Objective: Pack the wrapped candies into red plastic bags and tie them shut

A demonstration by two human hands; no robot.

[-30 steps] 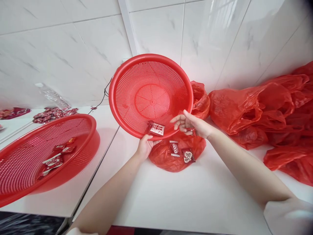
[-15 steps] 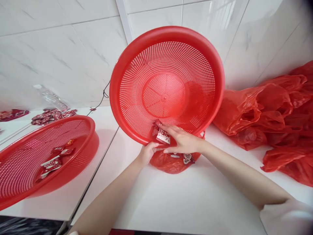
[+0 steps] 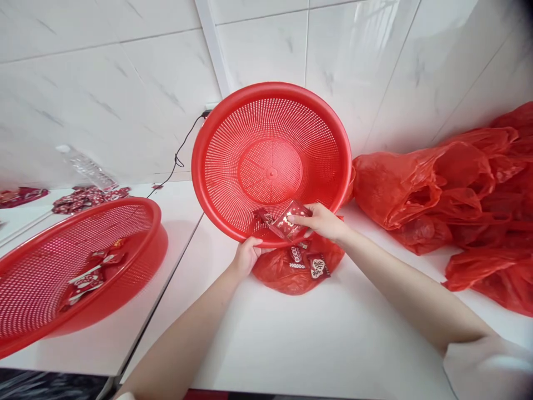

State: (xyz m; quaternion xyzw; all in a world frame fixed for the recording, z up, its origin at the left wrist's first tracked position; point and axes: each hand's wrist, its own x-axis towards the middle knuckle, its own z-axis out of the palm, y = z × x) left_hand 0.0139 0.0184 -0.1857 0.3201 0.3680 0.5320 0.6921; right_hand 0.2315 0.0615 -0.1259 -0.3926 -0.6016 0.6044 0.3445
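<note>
A round red perforated plastic basket (image 3: pixel 266 122) is tilted toward me, its lower rim above a red plastic bag (image 3: pixel 283 278). My left hand (image 3: pixel 247 256) grips that rim at its lower left, thumb along the edge. My right hand (image 3: pixel 322 221) pinches a dark red printed packet (image 3: pixel 290 221) just inside the basket's lower side. Another small red packet (image 3: pixel 263 216) lies in the basket to its left. On the bag rest several packets, one with a pale label (image 3: pixel 318 266).
To the left stands a second red basket (image 3: pixel 156 222) holding several packets (image 3: pixel 88 279). Behind it lie a clear plastic bottle (image 3: pixel 87 166) and small patterned red packets (image 3: pixel 83 199). Red plastic bags (image 3: pixel 400 189) are heaped at right. A black cable (image 3: pixel 179 161) hangs by the tiled wall.
The tilted basket's upper rim has come down, and its lower rim is slightly higher. My right hand has moved from lying spread over a packet to pinching a red packet. My left hand stays on the rim.
</note>
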